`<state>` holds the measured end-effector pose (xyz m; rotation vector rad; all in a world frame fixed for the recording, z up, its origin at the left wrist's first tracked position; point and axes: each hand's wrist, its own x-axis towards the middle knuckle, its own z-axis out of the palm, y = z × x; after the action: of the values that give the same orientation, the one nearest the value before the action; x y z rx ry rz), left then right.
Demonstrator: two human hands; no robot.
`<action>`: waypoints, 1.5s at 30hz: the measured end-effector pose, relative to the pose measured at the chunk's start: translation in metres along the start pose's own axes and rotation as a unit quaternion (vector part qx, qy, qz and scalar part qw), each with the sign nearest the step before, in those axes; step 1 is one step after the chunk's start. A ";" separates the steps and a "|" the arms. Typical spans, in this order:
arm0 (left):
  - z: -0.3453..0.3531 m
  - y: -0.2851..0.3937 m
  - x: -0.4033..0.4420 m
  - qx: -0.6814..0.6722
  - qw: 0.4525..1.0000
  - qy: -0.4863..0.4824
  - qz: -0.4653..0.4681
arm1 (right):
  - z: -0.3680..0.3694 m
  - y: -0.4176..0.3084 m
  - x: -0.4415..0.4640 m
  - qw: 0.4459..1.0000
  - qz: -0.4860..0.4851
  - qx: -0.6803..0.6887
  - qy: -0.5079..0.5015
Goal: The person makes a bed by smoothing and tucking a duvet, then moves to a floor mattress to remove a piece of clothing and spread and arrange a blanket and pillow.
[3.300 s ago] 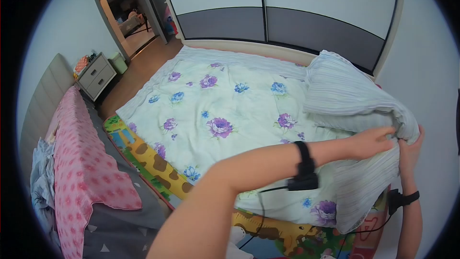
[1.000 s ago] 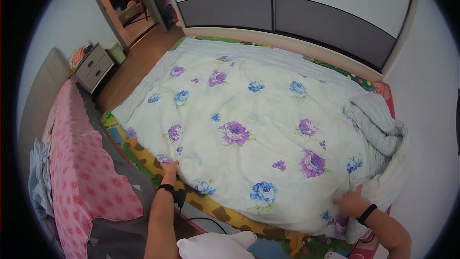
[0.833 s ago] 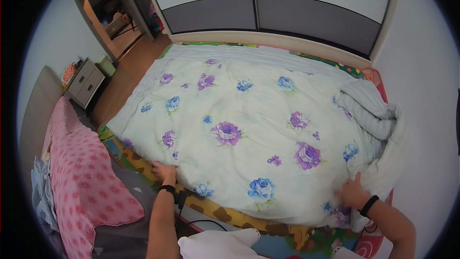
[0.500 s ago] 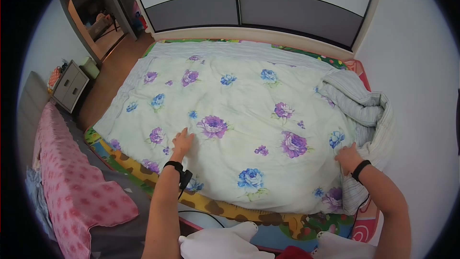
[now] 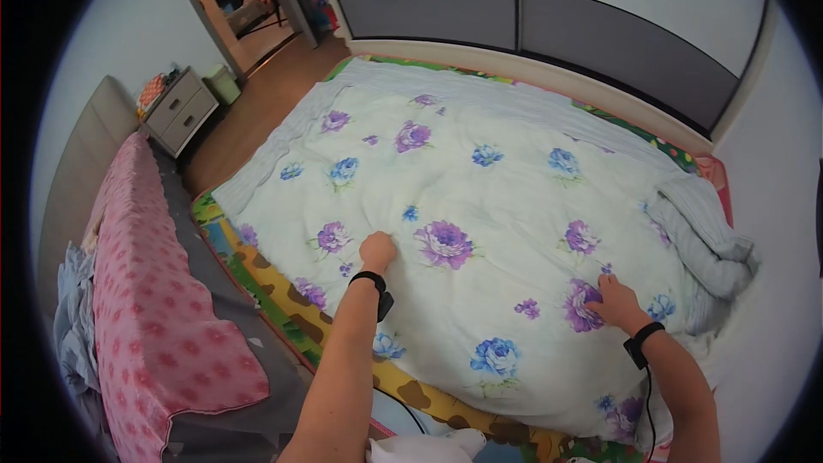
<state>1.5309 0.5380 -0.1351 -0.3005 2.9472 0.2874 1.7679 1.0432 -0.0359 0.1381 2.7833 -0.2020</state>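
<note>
A white quilt with purple and blue flowers (image 5: pixel 463 189) lies spread over a patterned mat, its far and left borders striped. My left hand (image 5: pixel 377 251) rests on the quilt left of the large central purple flower, its fingers closed; whether they pinch cloth is hidden. Farther right, my right hand (image 5: pixel 613 300) touches the quilt over another purple flower, with fingers partly apart. Beyond it, at the right edge, a striped part (image 5: pixel 707 244) is folded and bunched beside the wall. Both wrists wear black bands.
A bed with a pink blanket (image 5: pixel 159 317) runs along the left. The patterned mat (image 5: pixel 274 300) shows around the quilt. A grey nightstand (image 5: pixel 180 111) and green bin (image 5: pixel 223 84) stand back left. A sliding wardrobe (image 5: pixel 429 13) spans the back. White plush (image 5: pixel 429 447) shows below.
The right side, earlier lifted and folded over in both hands, now lies mostly flat. My left hand has moved inward from the near edge; my right hand has moved inward from the bunched border.
</note>
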 end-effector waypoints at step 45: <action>-0.011 0.060 0.042 0.065 0.974 0.205 -0.069 | -0.002 0.008 0.103 0.975 0.017 -0.036 -0.219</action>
<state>1.4763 0.5856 -0.1212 -0.6088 3.3047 0.0126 1.6720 1.0592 -0.0706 0.1067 2.3424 -0.1062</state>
